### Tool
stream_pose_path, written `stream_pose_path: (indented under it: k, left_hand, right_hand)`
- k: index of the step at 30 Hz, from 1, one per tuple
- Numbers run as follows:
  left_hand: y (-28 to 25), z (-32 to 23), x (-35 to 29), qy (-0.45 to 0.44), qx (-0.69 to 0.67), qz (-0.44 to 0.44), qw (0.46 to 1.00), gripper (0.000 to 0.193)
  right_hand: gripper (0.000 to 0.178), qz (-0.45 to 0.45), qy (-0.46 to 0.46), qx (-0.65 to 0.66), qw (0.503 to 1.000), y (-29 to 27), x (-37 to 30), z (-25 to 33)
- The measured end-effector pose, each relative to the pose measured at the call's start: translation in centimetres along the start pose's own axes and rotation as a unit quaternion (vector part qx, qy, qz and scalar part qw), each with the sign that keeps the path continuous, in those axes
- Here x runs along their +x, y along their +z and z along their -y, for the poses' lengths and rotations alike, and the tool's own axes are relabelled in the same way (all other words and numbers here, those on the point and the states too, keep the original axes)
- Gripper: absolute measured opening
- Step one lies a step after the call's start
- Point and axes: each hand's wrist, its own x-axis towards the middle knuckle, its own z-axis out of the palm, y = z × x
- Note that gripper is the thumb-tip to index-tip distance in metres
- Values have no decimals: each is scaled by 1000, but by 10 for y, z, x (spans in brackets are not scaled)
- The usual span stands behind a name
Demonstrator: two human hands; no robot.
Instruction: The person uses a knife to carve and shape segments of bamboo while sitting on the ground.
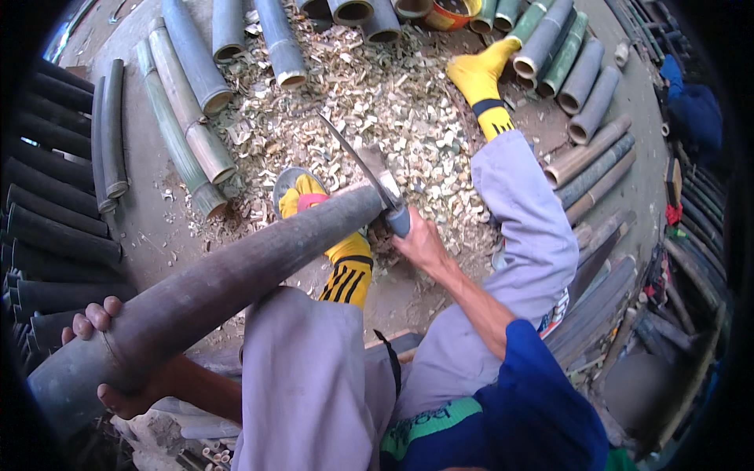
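I see the left hand wrapped around the near end of a thick grey-brown bamboo pole, fingers curled over the top, thumb underneath. The pole runs diagonally from lower left up to centre frame, and its far end sits above the left foot in a yellow sock and a grey sandal.

The right hand is clamped on the grey handle of a machete, fingers closed tight around the grip. The blade points up and left, its base touching the pole's far end. I can't tell how deep the edge sits.

Both legs are in light grey trousers; the right leg stretches out, and its yellow-socked foot lies on a bed of pale bamboo chips that covers the concrete floor ahead.

Cut bamboo sections lie fanned out at upper left, more grey and green tubes at upper right. Dark split bamboo pieces are stacked along the left rim.
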Motion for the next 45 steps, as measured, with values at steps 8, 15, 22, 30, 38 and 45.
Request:
stream_pose_path:
  k: [8,15,22,30,38,45]
  left_hand:
    - [-25,-6,8,-20,-89,147,985,84]
    - [-22,-8,7,-36,-69,146,986,82]
    - [-1,2,14,-85,-59,191,976,74]
    - [8,5,8,-12,85,-23,996,75]
    - [16,-4,-3,9,108,-26,994,77]
    - [-8,-12,-2,-28,-108,175,978,75]
  right_hand:
    - [32,-117,-159,141,970,-16,-23,54]
    - [30,4,3,12,1000,-18,-17,26]
    - [29,-31,-28,14,999,-20,-18,37]
    - [30,-40,1,37,999,-35,-24,48]
    - [32,-10,-22,-46,999,-6,-16,1]
    - [31,-83,-95,67,990,-26,-24,64]
